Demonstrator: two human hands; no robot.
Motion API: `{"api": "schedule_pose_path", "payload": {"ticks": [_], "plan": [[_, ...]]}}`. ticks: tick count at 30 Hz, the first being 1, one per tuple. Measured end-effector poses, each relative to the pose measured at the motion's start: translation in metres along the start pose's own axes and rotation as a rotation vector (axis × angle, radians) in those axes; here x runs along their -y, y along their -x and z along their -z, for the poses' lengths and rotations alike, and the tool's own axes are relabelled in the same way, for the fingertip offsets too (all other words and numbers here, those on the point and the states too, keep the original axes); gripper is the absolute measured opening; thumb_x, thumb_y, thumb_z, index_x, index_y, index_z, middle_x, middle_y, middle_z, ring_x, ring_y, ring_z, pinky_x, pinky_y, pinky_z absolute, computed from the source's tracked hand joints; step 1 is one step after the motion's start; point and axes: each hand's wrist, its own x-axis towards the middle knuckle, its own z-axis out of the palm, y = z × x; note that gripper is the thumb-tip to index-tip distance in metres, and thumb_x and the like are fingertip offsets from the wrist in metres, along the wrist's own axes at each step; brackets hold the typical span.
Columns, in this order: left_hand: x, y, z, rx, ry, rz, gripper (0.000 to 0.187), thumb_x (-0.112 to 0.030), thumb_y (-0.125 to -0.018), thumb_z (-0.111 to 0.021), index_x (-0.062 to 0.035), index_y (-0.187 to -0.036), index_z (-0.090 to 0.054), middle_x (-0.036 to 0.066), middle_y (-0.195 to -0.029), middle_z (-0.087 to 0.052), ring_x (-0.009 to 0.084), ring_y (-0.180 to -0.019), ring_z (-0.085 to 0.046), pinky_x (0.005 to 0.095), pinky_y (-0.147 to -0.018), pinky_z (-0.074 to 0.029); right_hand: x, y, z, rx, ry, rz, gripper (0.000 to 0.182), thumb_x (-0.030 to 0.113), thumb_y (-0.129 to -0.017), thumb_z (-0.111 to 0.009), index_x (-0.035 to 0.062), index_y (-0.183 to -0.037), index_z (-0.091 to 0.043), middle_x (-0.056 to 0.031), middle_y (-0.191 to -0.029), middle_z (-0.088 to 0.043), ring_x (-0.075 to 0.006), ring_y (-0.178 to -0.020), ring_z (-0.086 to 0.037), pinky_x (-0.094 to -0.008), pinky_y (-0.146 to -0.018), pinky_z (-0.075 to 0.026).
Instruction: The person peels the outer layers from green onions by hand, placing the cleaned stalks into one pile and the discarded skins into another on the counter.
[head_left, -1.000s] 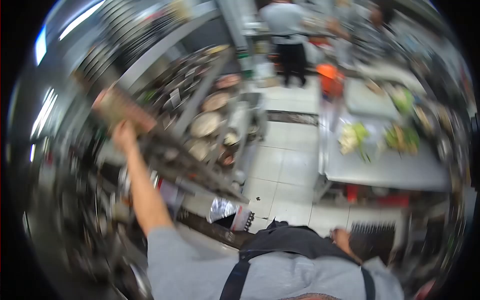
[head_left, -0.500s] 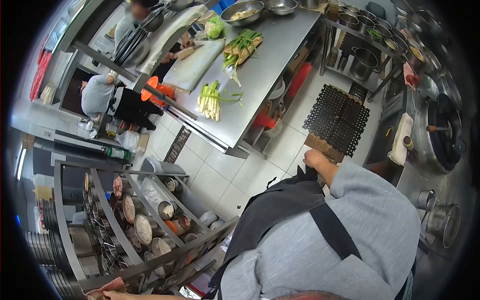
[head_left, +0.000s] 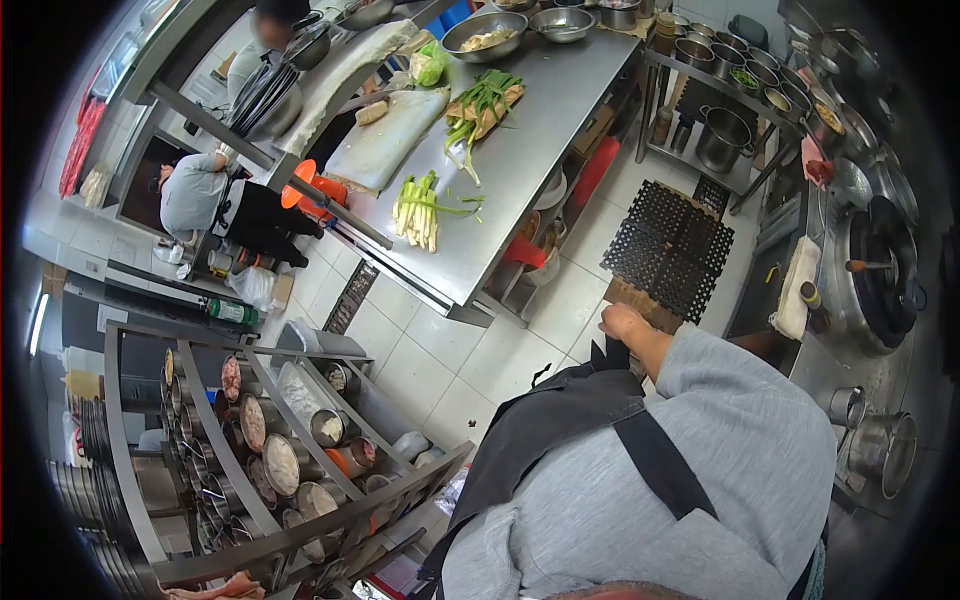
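My right hand (head_left: 624,322) hangs beside the black apron (head_left: 560,420), above the floor, its fingers curled inward. What they hold, if anything, is hidden from above. My left hand is out of view. A pinkish cloth (head_left: 222,588) lies at the bottom edge, by the lower rail of the metal rack (head_left: 300,545). Nearest my right hand are the dark apron edge and a brown cardboard piece (head_left: 640,303) on the floor.
A steel table (head_left: 530,170) carries cut scallions (head_left: 418,212), leafy greens (head_left: 487,105), a cutting board (head_left: 390,140) and bowls. A perforated black mat (head_left: 670,245) lies on the tiles. A wok station (head_left: 880,265) stands at right. Two people (head_left: 210,195) are at left.
My left hand, earlier at the pinkish cloth at lower left, has left the view. The view has shifted slightly. My right hand stays beside the apron.
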Motion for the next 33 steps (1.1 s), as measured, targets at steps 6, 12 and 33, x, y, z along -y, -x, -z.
{"api": "schedule_pose_path", "payload": {"ticks": [6,12,33], "plan": [[-0.052,0.012,0.04,-0.07,0.055,-0.183,0.022,-0.016,-0.082,-0.06,0.0035,-0.091,-0.064,0.024,-0.086,-0.066,0.0372,-0.077,-0.062,0.0438,-0.07,-0.049,0.02,-0.025,-0.005,0.012,0.056,0.083,0.03,0.031,-0.083,-0.057,0.0054,-0.092,-0.07,-0.017,-0.099,-0.066,-0.0348,-0.096,-0.062,-0.042,-0.088,-0.048],[-0.043,0.06,0.069,-0.188,0.17,-0.149,0.042,-0.031,-0.086,-0.064,-0.0008,-0.114,-0.056,0.023,-0.112,-0.059,0.0364,-0.091,-0.06,0.0442,-0.076,-0.048,0.023,-0.025,-0.033,0.095,0.109,0.177,0.029,0.03,-0.083,-0.057,0.0063,-0.091,-0.07,-0.0153,-0.093,-0.067,-0.0333,-0.093,-0.063,-0.0429,-0.086,-0.049],[-0.406,0.503,0.139,2.34,0.62,-0.306,0.056,-0.026,-0.079,-0.066,-0.004,-0.128,-0.05,0.021,-0.114,-0.061,0.0344,-0.104,-0.06,0.0401,-0.089,-0.047,-0.13,-0.042,0.073,0.109,-0.039,0.022,0.03,0.032,-0.08,-0.063,0.0034,-0.083,-0.069,-0.0211,-0.084,-0.065,-0.0371,-0.085,-0.063,-0.0446,-0.08,-0.049]]}}
